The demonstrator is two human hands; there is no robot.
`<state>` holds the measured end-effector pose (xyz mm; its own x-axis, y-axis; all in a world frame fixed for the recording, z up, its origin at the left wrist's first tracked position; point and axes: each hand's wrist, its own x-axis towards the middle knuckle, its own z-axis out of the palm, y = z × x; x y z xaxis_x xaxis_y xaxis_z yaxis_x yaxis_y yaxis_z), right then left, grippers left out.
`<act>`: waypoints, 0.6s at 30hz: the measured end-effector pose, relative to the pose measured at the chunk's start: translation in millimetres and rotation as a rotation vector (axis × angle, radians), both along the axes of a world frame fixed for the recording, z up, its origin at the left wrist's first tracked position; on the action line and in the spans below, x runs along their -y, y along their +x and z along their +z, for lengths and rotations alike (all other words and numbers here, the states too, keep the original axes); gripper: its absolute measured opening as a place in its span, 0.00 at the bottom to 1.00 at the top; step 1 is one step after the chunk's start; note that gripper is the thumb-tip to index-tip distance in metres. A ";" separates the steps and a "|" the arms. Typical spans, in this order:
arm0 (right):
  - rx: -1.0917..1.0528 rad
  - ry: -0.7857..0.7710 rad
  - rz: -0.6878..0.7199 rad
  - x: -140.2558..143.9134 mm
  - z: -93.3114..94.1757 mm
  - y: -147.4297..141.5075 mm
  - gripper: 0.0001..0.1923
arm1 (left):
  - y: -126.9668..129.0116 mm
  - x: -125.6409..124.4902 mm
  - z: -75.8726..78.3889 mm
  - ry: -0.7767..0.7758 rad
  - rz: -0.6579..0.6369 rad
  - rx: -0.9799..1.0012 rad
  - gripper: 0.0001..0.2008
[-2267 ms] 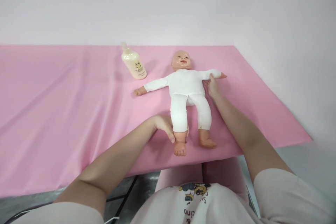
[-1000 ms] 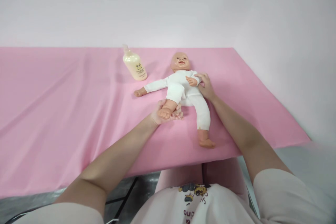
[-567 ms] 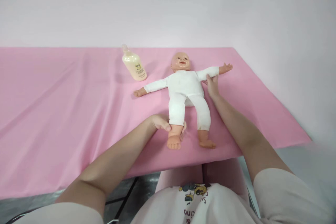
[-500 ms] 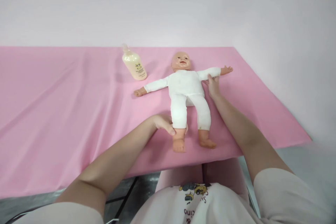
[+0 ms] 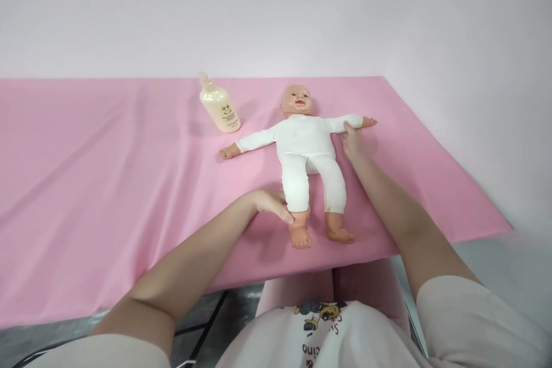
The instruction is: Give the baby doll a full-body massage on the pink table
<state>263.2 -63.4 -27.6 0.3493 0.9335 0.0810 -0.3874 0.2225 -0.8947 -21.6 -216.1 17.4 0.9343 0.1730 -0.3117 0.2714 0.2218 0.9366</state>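
I am looking down at a plastic baby doll in a white cloth bodysuit, which lies face up on a bench covered with a smooth pink cloth. The doll rests close to the near edge of the bench, head pointing away from me, both arms spread wide and both legs stretched out straight toward me. My left hand is at the doll's lower leg on my left, with thumb and fingers closed in a narrow grip around the bare ankle, just above the foot. My right hand is at the doll's outstretched arm on my right, its grip closed lightly on the white sleeve near the wrist; the doll's small bare hand pokes out beyond my fingers. Beyond the doll's other arm, near its head, a cream-coloured plastic lotion bottle with a printed label lies tilted on the cloth, well apart from both my hands and capped. As far as I can judge, the doll is laid flat, fully dressed, with the limbs held extended; the bottle is untouched.
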 end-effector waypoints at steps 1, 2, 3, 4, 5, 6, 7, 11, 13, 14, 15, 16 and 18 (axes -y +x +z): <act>0.002 -0.008 -0.025 1.4 2.7 0.7 0.34 | 0.8 0.5 1.6 -0.009 -0.015 0.019 0.25; 0.013 -0.011 -0.049 3.2 6.1 1.2 0.36 | 1.8 1.4 3.2 -0.029 -0.040 0.043 0.26; 0.036 -0.001 -0.071 5.4 9.8 1.3 0.38 | 3.0 2.4 4.7 -0.062 -0.063 0.072 0.27; 0.075 0.028 -0.086 8.0 13.8 0.9 0.40 | 4.2 3.4 5.8 -0.105 -0.078 0.106 0.28; 0.128 0.073 -0.097 10.8 17.8 -0.2 0.41 | 5.1 4.1 6.4 -0.152 -0.072 0.150 0.30; 0.193 0.131 -0.107 13.7 21.5 -2.3 0.42 | 5.8 4.4 6.3 -0.198 -0.038 0.210 0.31; 0.265 0.198 -0.115 16.7 25.0 -5.4 0.42 | 6.0 3.9 5.5 -0.237 0.023 0.284 0.31; 0.531 0.407 -0.066 30.6 33.7 -24.8 0.39 | 4.4 -4.6 0.2 -0.324 0.293 0.553 0.28; 0.682 0.466 0.037 38.9 35.8 -34.2 0.35 | 4.2 -8.8 -1.6 -0.337 0.377 0.561 0.28; 0.789 0.503 0.103 43.0 36.8 -37.7 0.32 | 4.7 -9.9 -2.2 -0.335 0.413 0.544 0.28; 0.899 0.546 0.163 46.9 37.8 -40.2 0.28 | 5.5 -10.2 -2.7 -0.331 0.448 0.520 0.28; 1.004 0.587 0.209 50.3 39.0 -41.8 0.24 | 6.5 -10.0 -3.2 -0.326 0.475 0.498 0.28; 1.149 0.651 0.245 55.0 41.5 -42.7 0.21 | 8.6 -8.5 -4.1 -0.322 0.511 0.472 0.28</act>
<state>220.4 -118.4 13.9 -0.3852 0.6417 0.6632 0.4158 0.7623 -0.4961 -13.0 -207.6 13.3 0.8090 0.5877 -0.0077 -0.3510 0.4936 0.7957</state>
